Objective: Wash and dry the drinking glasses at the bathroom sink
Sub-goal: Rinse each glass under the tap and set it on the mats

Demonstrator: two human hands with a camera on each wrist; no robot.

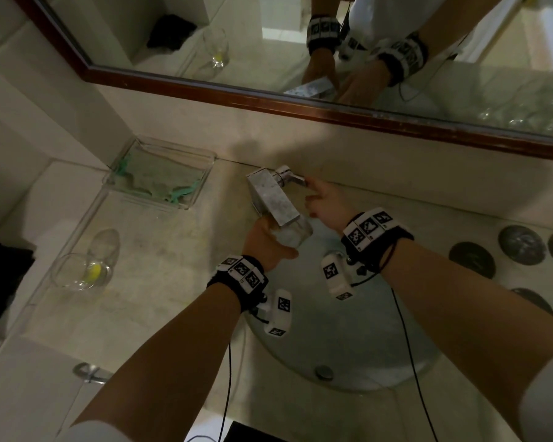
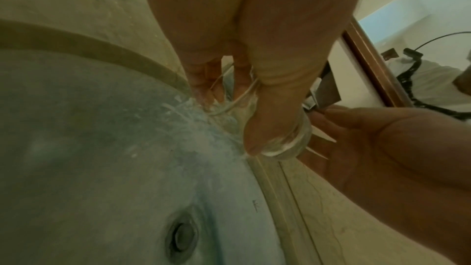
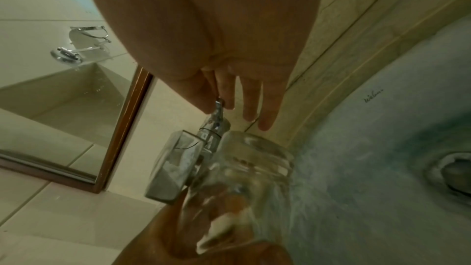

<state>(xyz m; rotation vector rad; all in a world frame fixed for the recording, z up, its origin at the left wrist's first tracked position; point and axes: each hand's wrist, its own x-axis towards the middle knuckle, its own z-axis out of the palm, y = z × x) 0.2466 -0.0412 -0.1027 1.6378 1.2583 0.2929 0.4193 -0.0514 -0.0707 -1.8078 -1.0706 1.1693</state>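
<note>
My left hand (image 1: 264, 242) grips a clear drinking glass (image 1: 292, 236) and holds it tilted right under the spout of the square chrome faucet (image 1: 273, 197), over the round sink (image 1: 348, 333). In the left wrist view my thumb lies along the glass (image 2: 288, 144), and water splashes on the basin wall (image 2: 201, 120). My right hand (image 1: 320, 202) reaches to the faucet's side lever (image 1: 296, 180). Thumb and forefinger pinch the lever (image 3: 219, 108), the other fingers straight. A second glass (image 1: 83, 271) with something yellow in it sits on the left counter.
A clear plastic tray (image 1: 201, 173) with a green cloth (image 1: 154, 180) stands behind the left counter. A black cloth (image 1: 4, 279) lies at the far left, and dark round coasters (image 1: 473, 260) at the right. The mirror (image 1: 300, 43) hangs above, and the drain (image 1: 323, 372) is near me.
</note>
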